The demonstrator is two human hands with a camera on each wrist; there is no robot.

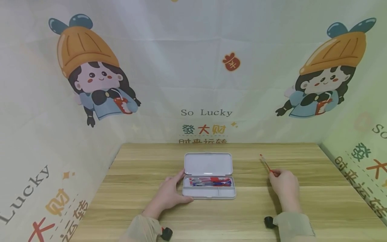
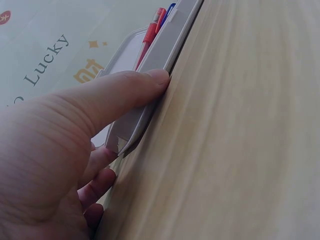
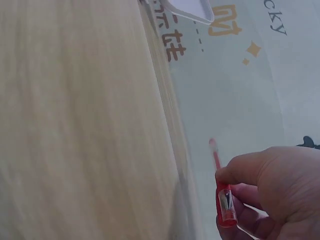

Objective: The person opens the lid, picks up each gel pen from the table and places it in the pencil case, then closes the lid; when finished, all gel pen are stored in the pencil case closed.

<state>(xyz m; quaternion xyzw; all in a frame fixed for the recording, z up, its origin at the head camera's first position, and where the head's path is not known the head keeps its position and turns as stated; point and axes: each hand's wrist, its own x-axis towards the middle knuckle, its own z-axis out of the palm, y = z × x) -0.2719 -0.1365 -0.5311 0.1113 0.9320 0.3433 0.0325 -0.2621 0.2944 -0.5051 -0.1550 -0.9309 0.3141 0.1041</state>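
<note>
An open white pencil case [image 1: 208,193] lies on the table with its lid [image 1: 208,163] tipped back. Several red and blue pens [image 1: 210,182] lie in its long rear compartment. My left hand [image 1: 169,194] holds the case's left end, thumb along the front wall and index finger by the hinge side. In the left wrist view the thumb [image 2: 125,90] presses the case wall [image 2: 167,47]. Right of the case, my right hand [image 1: 285,184] pinches a red pen [image 1: 265,163] between thumb and fingers. Its far end points up and left; the right wrist view shows the red pen [image 3: 227,205] closer.
The wooden table [image 1: 145,158] ends at a printed cloth backdrop [image 1: 169,84] behind and at both sides. In the case's front part, a divider [image 1: 218,192] separates two compartments. Small black devices sit at both sleeve cuffs.
</note>
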